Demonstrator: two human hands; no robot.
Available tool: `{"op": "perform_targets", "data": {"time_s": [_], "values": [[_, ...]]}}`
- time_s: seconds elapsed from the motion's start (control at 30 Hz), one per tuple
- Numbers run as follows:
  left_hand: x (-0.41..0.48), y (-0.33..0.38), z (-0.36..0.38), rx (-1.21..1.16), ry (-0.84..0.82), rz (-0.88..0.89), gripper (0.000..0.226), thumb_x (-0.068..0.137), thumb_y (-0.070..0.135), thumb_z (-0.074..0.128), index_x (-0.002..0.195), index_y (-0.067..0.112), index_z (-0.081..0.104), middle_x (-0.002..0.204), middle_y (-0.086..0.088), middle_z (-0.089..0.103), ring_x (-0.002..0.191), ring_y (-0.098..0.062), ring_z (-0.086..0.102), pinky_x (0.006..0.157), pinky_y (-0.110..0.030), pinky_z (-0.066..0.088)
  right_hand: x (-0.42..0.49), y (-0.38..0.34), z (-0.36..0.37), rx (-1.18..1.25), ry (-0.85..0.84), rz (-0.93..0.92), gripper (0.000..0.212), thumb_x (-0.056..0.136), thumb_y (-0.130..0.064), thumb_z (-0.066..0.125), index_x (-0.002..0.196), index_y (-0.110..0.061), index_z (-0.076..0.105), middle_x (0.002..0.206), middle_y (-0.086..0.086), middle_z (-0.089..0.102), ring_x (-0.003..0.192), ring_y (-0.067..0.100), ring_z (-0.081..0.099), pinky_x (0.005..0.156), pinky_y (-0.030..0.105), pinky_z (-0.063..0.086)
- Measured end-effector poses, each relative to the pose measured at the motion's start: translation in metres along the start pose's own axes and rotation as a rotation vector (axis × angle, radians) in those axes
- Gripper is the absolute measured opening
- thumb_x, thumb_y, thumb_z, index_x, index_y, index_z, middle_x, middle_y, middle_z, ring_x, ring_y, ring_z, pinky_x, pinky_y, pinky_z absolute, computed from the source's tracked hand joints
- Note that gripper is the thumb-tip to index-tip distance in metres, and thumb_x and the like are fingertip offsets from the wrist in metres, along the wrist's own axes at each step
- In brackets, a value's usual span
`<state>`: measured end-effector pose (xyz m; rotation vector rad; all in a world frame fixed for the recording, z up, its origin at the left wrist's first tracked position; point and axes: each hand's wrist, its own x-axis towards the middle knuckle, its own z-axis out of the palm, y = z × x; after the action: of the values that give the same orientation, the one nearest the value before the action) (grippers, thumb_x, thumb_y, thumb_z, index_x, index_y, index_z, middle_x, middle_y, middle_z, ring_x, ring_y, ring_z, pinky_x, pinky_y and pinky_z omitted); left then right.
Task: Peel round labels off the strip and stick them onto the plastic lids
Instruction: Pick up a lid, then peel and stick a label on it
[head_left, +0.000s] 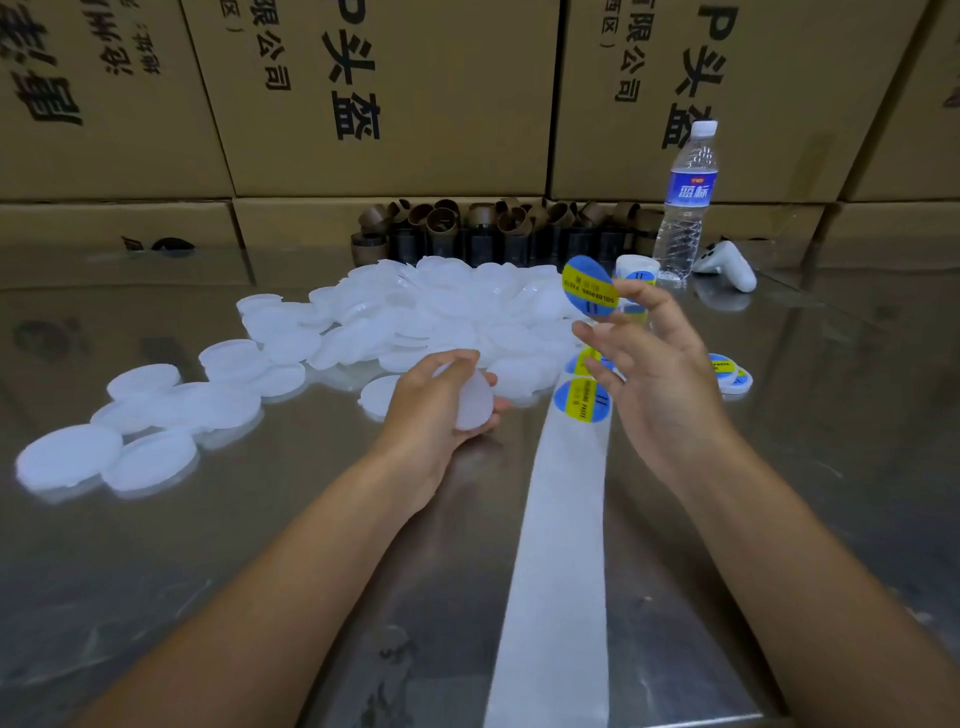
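White plastic lids (291, 338) lie heaped across the steel table (156, 571) at left. The left hand (441, 410) curls its fingers around 1 lid (474, 405), held on edge. The empty backing strip (558, 545) runs toward the viewer, 1 label (581, 400) remaining on it. The right hand (654, 364) pinches a peeled blue-and-yellow label (589, 286), apparently by its edge.

Heap of translucent white plastic lids (395, 322) mid-frame, one lid (470, 402) held tilted, blue-and-yellow round label (589, 286) lifted upper right, white strip (558, 545) running to bottom edge, another label (581, 400) still on it.
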<state>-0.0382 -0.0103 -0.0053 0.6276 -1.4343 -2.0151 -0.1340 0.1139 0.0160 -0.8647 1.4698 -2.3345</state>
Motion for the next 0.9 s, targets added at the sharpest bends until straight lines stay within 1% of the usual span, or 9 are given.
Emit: {"op": "perform_targets", "data": {"time_s": [0.13,0.2,0.27,0.37,0.5,0.6,0.7,0.8,0.9], "values": [[0.0,0.005,-0.002,-0.13,-0.017,0.023,0.014,0.098,0.019,0.049,0.099,0.011,0.06,0.094,-0.014,0.065,0.064,-0.023,0.068,0.078,-0.036,0.056,-0.001,0.001,0.001,0.015,-0.039,0.014,0.031,0.071,-0.012,0.068,0.088,-0.037,0.061,0.087,-0.012,0.069,0.109,0.023,0.064,0.087,0.031,0.044],[-0.001,0.006,-0.001,-0.194,-0.077,-0.007,0.024,0.099,0.029,0.046,0.098,0.01,0.061,0.093,-0.015,0.067,0.067,-0.026,0.07,0.074,-0.035,0.057,-0.001,0.001,0.001,0.031,-0.07,0.029,0.035,0.066,-0.016,0.069,0.092,-0.038,0.06,0.087,-0.011,0.07,0.11,0.024,0.063,0.085,0.031,0.044],[-0.002,0.006,-0.001,-0.233,-0.142,-0.036,0.032,0.099,0.036,0.043,0.1,0.01,0.061,0.088,-0.015,0.071,0.068,-0.028,0.071,0.065,-0.032,0.06,-0.002,0.002,0.002,0.024,-0.113,0.037,0.039,0.069,-0.014,0.07,0.098,-0.037,0.059,0.085,-0.01,0.07,0.11,0.026,0.063,0.086,0.031,0.044],[-0.003,0.005,0.0,-0.265,-0.217,-0.069,0.038,0.099,0.041,0.04,0.103,0.008,0.057,0.082,-0.015,0.073,0.068,-0.031,0.07,0.058,-0.033,0.059,-0.003,0.002,0.002,-0.014,-0.166,0.056,0.04,0.07,-0.014,0.068,0.101,-0.038,0.059,0.08,-0.011,0.069,0.102,0.021,0.067,0.084,0.028,0.046],[-0.003,0.004,0.0,-0.244,-0.263,-0.104,0.044,0.099,0.047,0.034,0.102,0.007,0.05,0.084,-0.017,0.073,0.067,-0.032,0.07,0.064,-0.038,0.06,-0.003,0.003,0.003,-0.072,-0.217,0.065,0.038,0.089,-0.002,0.054,0.103,-0.037,0.061,0.077,-0.011,0.068,0.085,0.011,0.067,0.08,0.028,0.047],[-0.002,0.003,0.0,-0.189,-0.293,-0.132,0.058,0.098,0.052,0.029,0.117,0.002,0.051,0.089,-0.016,0.073,0.073,-0.031,0.071,0.064,-0.037,0.06,-0.004,0.003,0.005,-0.074,-0.252,0.064,0.041,0.093,0.002,0.046,0.097,-0.034,0.064,0.077,-0.005,0.064,0.073,0.01,0.064,0.073,0.025,0.046],[-0.002,0.001,0.0,-0.118,-0.325,-0.172,0.067,0.097,0.056,0.025,0.128,0.002,0.049,0.094,-0.014,0.073,0.082,-0.03,0.071,0.064,-0.037,0.059,-0.005,0.003,0.006,-0.053,-0.305,0.08,0.043,0.094,0.003,0.041,0.091,-0.03,0.068,0.078,-0.002,0.06,0.07,0.013,0.057,0.063,0.021,0.045],[-0.002,0.0,0.0,-0.047,-0.366,-0.185,0.07,0.096,0.059,0.02,0.124,0.005,0.054,0.099,-0.014,0.07,0.089,-0.032,0.068,0.068,-0.037,0.057,-0.007,0.003,0.008,-0.056,-0.369,0.101,0.042,0.094,0.002,0.04,0.087,-0.027,0.069,0.079,-0.003,0.061,0.069,0.011,0.055,0.058,0.022,0.041],[-0.002,-0.001,-0.001,-0.009,-0.395,-0.19,0.07,0.096,0.06,0.016,0.117,0.009,0.059,0.108,-0.013,0.068,0.1,-0.031,0.065,0.079,-0.041,0.055,-0.012,0.004,0.01,-0.171,-0.428,0.055,0.035,0.093,0.004,0.045,0.089,-0.022,0.067,0.075,-0.009,0.063,0.066,0.005,0.057,0.054,0.02,0.042]]}}
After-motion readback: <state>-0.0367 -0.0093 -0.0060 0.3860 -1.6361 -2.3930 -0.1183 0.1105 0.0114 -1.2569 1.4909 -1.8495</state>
